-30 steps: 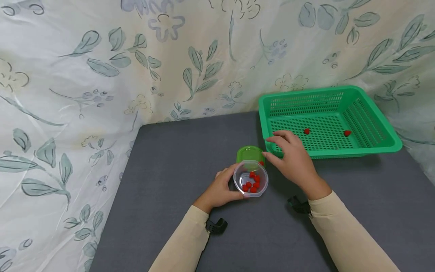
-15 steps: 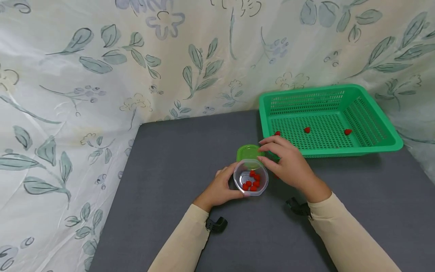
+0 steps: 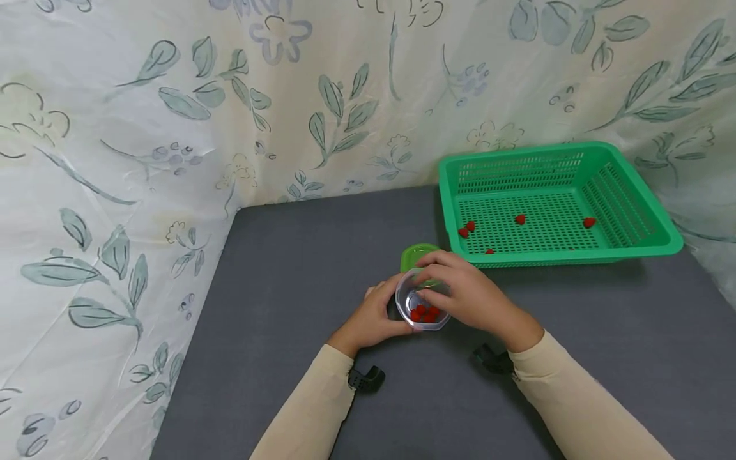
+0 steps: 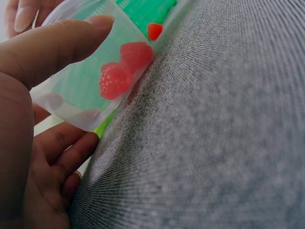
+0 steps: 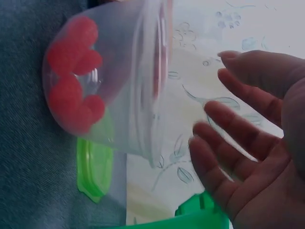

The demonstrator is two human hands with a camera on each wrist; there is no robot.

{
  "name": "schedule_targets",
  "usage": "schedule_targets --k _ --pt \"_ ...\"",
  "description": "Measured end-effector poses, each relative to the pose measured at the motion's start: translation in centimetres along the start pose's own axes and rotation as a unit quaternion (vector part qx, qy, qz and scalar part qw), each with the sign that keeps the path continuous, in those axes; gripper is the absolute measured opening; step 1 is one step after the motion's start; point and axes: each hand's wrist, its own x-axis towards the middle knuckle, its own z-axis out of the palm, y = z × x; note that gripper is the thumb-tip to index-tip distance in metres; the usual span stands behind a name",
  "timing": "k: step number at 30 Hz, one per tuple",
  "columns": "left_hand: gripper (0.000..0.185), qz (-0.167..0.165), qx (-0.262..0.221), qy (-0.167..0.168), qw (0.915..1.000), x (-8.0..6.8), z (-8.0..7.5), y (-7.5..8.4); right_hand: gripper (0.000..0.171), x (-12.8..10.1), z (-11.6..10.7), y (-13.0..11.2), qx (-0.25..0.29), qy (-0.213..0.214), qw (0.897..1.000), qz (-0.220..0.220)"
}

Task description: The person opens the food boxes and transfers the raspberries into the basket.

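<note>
A person in cream sleeves works at a grey cloth-covered table backed by a leaf-print curtain. The left hand grips a small clear plastic cup from its 9 o'clock side, thumb and fingers curled round the wall; the left wrist view shows the thumb pressed on the cup's side and the other fingers tucked beneath it. The cup sits near the table's middle, holding a cluster of red raspberry-like berries at its bottom.

The right hand lies over the cup's 3 o'clock side, covering part of its rim. In the right wrist view its fingers are spread and relaxed just beside the cup's mouth, and whether they touch the rim cannot be told; they pinch nothing that can be seen.

A green lid lies flat on the table at the cup's 12 o'clock, just behind it and partly hidden by the right hand's fingers.

At about 2 o'clock from the cup, against the curtain, stands a green perforated basket. Loose red berries are scattered on its floor: three near the 9 o'clock wall, one near the centre, one toward 3 o'clock.

Black wrist mounts show under both sleeves.
</note>
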Motion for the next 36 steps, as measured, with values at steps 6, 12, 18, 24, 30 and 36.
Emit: schedule_targets --k 6,12,18,24,30,36 --pt "0.099 0.003 -0.001 0.003 1.0000 0.0 0.0 0.0 0.022 -0.1 0.8 0.1 -0.039 -0.027 0.998 0.039" --pt "0.099 0.000 -0.002 0.001 1.0000 0.1 0.0 0.0 0.018 -0.1 1.4 0.5 -0.049 -0.069 0.995 0.056" --pt "0.099 -0.002 -0.003 0.003 1.0000 0.0 -0.1 0.2 0.012 -0.2 2.2 0.5 -0.071 -0.094 0.988 0.095" --pt "0.100 0.000 0.002 0.002 1.0000 0.0 -0.1 0.2 0.016 -0.5 3.1 0.4 -0.104 -0.108 0.979 0.137" --pt "0.101 0.000 0.006 0.004 1.0000 0.1 -0.1 0.2 0.016 -0.5 3.6 0.2 -0.112 -0.106 0.974 0.164" --pt "0.101 -0.001 0.005 0.005 1.0000 0.1 0.0 0.0 0.011 -0.4 3.7 0.3 -0.114 -0.102 0.975 0.161"
